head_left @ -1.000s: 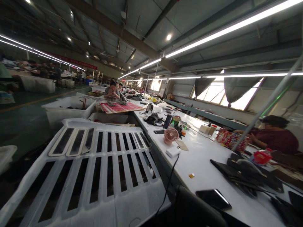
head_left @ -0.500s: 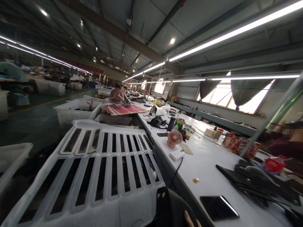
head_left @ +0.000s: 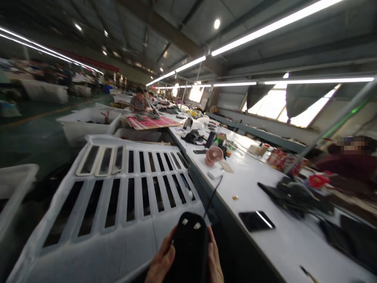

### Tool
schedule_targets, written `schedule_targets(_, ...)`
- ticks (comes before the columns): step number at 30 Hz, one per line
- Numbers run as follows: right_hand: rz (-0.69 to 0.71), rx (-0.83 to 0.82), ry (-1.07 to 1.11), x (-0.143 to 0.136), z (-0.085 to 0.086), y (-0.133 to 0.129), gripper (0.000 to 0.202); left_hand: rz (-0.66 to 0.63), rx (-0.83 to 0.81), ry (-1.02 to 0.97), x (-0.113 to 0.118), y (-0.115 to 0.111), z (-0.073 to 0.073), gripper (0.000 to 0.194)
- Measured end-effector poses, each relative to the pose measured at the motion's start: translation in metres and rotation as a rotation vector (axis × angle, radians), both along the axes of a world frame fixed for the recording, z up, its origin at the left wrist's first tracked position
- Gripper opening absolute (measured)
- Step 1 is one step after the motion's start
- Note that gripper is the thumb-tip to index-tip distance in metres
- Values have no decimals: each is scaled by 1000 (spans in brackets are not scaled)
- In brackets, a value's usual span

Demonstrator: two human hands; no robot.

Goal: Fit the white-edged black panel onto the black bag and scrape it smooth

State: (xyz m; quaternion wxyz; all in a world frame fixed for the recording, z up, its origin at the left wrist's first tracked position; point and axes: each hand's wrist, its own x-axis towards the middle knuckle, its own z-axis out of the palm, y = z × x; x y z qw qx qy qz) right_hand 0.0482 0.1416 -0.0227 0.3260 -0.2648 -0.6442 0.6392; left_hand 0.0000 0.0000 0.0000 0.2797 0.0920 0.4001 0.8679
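Observation:
A dark black bag-like piece (head_left: 190, 249) with a rounded far end and two small shiny fittings is held up at the bottom centre of the view. My left hand (head_left: 163, 257) grips its left edge, the thumb lying on the near side. Along the right edge my right hand (head_left: 215, 255) is closed, with its fingertips partly hidden behind the piece. Left of and beyond my hands lies a white slotted plastic crate panel (head_left: 144, 239), with several pale-framed strips (head_left: 104, 161) on its far row.
A long white table (head_left: 224, 212) runs along the right, bearing a phone (head_left: 257, 221), a pink fan (head_left: 214, 155), a white box (head_left: 215, 173) and black bag parts (head_left: 294, 196). White bins (head_left: 88, 125) stand left. Co-workers sit beyond (head_left: 140, 101) and at right (head_left: 347, 165).
The black piece has swung left and up into fuller view, its fittings now facing me. Both hands now show on its edges; before, only a few fingers showed. The camera view has tilted down.

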Motion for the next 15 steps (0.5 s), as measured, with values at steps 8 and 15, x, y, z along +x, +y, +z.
schedule_targets(8, 24, 163, -106, 53, 22, -38, 48, 36, -441, 428, 3, 1, -21, 40)
schedule_targets(15, -104, 399, -168, 53, 40, -26, 45, 9, -441, 534, 8, 19, -10, 36)
